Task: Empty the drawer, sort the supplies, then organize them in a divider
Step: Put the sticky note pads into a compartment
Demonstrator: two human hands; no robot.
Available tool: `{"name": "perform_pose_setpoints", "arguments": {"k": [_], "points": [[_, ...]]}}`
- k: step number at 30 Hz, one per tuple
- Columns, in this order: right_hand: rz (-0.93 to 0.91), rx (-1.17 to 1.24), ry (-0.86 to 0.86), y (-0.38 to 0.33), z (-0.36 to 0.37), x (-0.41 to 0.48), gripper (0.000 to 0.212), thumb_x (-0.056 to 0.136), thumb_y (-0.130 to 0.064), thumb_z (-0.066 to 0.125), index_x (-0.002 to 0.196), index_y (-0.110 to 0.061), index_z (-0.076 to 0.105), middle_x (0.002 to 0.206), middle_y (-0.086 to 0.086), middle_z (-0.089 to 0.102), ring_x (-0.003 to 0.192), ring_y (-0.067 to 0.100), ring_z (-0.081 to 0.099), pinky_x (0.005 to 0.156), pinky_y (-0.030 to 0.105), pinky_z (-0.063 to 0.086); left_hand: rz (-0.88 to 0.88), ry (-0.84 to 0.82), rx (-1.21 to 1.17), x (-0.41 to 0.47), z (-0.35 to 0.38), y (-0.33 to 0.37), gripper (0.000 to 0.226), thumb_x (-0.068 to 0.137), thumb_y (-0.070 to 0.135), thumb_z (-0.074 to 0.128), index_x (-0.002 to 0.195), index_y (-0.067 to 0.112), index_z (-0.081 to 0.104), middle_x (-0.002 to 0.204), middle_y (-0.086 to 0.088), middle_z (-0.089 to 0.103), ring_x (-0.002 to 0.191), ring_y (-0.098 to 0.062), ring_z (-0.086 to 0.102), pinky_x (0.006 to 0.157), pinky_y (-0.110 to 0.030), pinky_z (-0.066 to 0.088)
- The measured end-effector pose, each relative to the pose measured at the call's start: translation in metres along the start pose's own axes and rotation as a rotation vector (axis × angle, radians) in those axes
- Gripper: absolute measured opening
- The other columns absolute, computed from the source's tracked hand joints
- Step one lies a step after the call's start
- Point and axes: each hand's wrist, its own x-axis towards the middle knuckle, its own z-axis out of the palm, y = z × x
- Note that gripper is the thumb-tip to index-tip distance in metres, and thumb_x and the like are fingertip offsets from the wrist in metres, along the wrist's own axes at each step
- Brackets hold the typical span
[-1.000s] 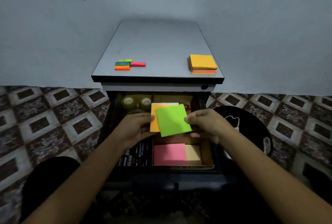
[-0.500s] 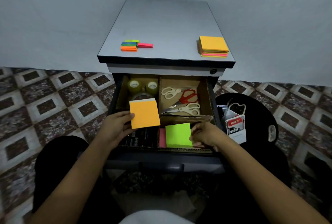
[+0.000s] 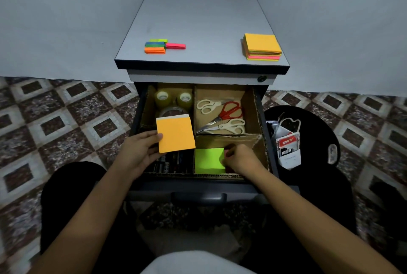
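Hands both in drawer [image 3: 193, 186]. Left hand [image 3: 137, 151] pinches orange pad [image 3: 176, 135] by its left edge, thumb on top, holding it above the left side of divider [image 3: 231, 137], over tape [image 3: 171, 98] and pens [image 3: 171, 162]. Right hand [image 3: 241, 160] sits in front-right compartment, fingers curled at right edge of green pad [image 3: 208, 160], seemingly pinching it. That pad lies flat there, something pink under it. Key relation: orange pad is just left of and slightly behind green pad, so left hand is nearer. Likely move is short, rightward and toward the person, to stack it.
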Motion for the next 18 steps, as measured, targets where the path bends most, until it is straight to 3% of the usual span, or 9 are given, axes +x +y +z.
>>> {"name": "perform_pose_setpoints", "arguments": {"k": [3,6,9,12,16,18], "points": [[0.003,-0.002,-0.001,0.001,-0.002,-0.004,0.02,0.089,-0.015,0.058,0.099,-0.003,0.071,0.091,0.014,0.066,0.089,0.023,0.061,0.062,0.018,0.032,-0.005,-0.024,0.003,-0.001,0.005,0.0,0.021,0.092,0.002,0.051,0.113,0.001,0.055,0.092,-0.009,0.064,0.083,-0.021,0.062,0.058,-0.024,0.058],[-0.02,0.041,0.062,-0.001,-0.008,-0.009,0.023,0.093,-0.015,0.052,0.1,-0.005,0.071,0.101,0.016,0.069,0.097,0.029,0.063,0.071,0.02,0.04,-0.027,-0.079,0.001,-0.003,0.013,-0.001,0.023,0.091,0.003,0.052,0.113,0.0,0.055,0.094,-0.011,0.065,0.084,-0.022,0.062,0.06,-0.026,0.058],[-0.04,0.454,0.062,-0.006,-0.014,-0.015,0.024,0.097,-0.018,0.048,0.087,-0.012,0.069,0.085,0.009,0.068,0.081,0.027,0.065,0.072,0.033,0.053,-0.066,-0.147,0.008,-0.007,0.027,-0.004,0.017,0.091,0.003,0.052,0.107,0.002,0.058,0.091,-0.011,0.066,0.082,-0.022,0.063,0.057,-0.026,0.058],[-0.038,0.809,-0.01,-0.013,-0.021,-0.026,0.031,0.097,-0.029,0.047,0.081,-0.012,0.066,0.075,0.005,0.063,0.07,0.018,0.059,0.059,0.027,0.05,-0.104,-0.198,0.031,-0.01,0.043,-0.008,0.009,0.09,0.003,0.054,0.095,0.006,0.061,0.087,-0.009,0.067,0.079,-0.021,0.064,0.056,-0.025,0.058],[-0.074,0.789,0.018,-0.007,-0.025,-0.03,0.015,0.091,-0.018,0.059,0.08,-0.01,0.066,0.084,0.012,0.062,0.079,0.024,0.058,0.07,0.034,0.051,-0.138,-0.201,0.046,-0.012,0.06,-0.013,0.005,0.086,0.003,0.06,0.085,0.008,0.058,0.078,-0.006,0.068,0.073,-0.019,0.064,0.056,-0.025,0.058],[-0.057,0.798,0.041,0.0,-0.028,-0.03,0.014,0.09,-0.013,0.06,0.082,-0.004,0.067,0.079,0.013,0.062,0.074,0.023,0.057,0.062,0.029,0.048,-0.141,-0.21,0.063,-0.013,0.064,-0.015,0.004,0.086,0.005,0.061,0.087,0.008,0.059,0.081,-0.007,0.067,0.074,-0.019,0.064,0.057,-0.024,0.058]]}}
